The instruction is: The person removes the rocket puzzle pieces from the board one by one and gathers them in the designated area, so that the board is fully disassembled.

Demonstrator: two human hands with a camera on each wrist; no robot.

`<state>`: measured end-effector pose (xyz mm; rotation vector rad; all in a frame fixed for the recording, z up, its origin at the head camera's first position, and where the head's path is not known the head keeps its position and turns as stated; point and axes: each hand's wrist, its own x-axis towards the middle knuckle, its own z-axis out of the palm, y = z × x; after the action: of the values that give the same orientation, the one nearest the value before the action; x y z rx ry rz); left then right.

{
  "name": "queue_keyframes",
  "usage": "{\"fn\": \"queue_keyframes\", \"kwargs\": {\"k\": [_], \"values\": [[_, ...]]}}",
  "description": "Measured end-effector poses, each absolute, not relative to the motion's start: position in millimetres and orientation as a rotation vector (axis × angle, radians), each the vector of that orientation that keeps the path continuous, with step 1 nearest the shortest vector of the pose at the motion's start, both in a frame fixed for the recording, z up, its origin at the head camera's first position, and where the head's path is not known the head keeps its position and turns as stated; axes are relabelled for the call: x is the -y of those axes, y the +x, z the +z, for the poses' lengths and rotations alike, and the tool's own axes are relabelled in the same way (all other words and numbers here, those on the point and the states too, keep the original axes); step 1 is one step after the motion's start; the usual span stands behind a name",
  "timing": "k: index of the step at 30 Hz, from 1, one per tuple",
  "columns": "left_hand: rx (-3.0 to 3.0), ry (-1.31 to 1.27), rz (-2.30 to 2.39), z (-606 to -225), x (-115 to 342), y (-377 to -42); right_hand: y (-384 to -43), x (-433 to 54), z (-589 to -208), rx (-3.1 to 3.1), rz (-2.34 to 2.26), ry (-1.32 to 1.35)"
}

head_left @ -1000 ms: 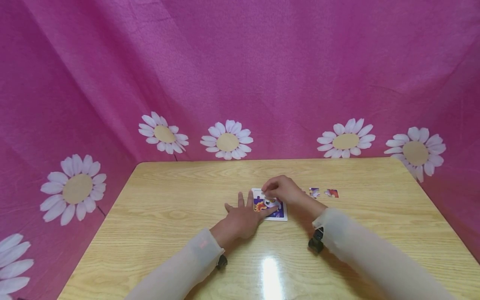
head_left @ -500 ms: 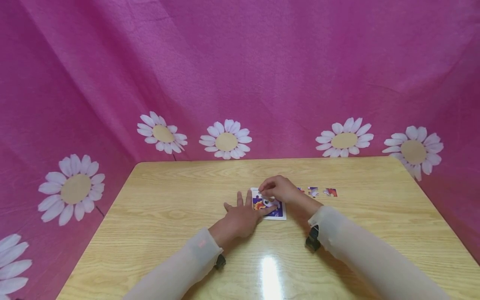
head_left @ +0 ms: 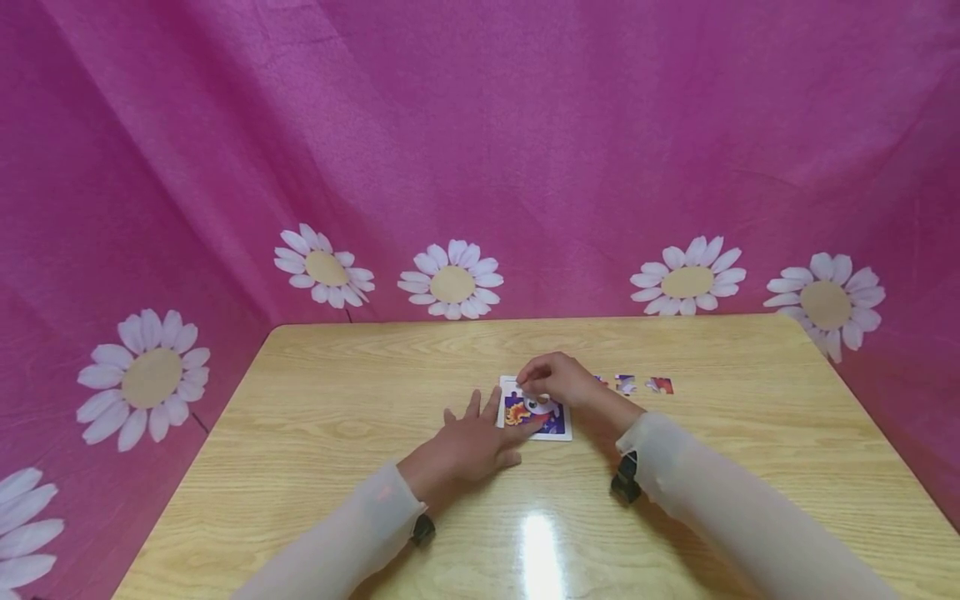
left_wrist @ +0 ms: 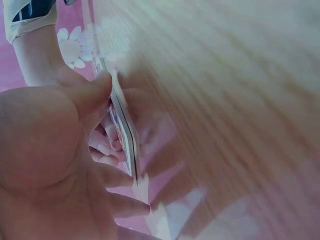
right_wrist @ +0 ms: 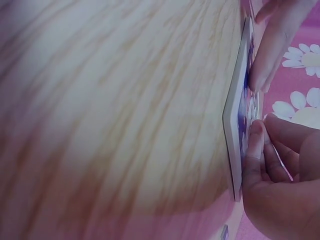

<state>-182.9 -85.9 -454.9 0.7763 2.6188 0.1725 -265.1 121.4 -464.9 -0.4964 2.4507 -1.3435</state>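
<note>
A small square jigsaw puzzle (head_left: 566, 437) with a white frame and a purple picture lies flat on the table. My left hand (head_left: 468, 446) is spread at its left side, the thumb reaching over the lower part of the picture and the fingers straight. Over the upper part, my right hand (head_left: 561, 377) pinches a puzzle piece (right_wrist: 266, 134) between thumb and fingers; only a thin pale edge shows in the right wrist view. The frame's side (left_wrist: 131, 145) shows edge-on beyond the left palm in the left wrist view.
Loose puzzle pieces lie in a row to the right of the frame, among them a purple and white one (head_left: 626, 384) and a red one (head_left: 661, 385). A pink curtain (head_left: 555, 167) with daisies surrounds the wooden table (head_left: 360, 392) at the back and sides.
My left hand has slid a little left and toward me, its thumb lower on the picture. The right hand, after a slight shift left, keeps its pinch over the upper part.
</note>
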Motion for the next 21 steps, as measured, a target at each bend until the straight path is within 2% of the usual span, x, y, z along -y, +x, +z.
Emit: {"fn": "queue_keyframes", "kwargs": {"k": [21], "values": [[-2.583,0.725,0.076,-451,87,-172,-262,-111,-459,-2.473,-1.305,-0.508]]}}
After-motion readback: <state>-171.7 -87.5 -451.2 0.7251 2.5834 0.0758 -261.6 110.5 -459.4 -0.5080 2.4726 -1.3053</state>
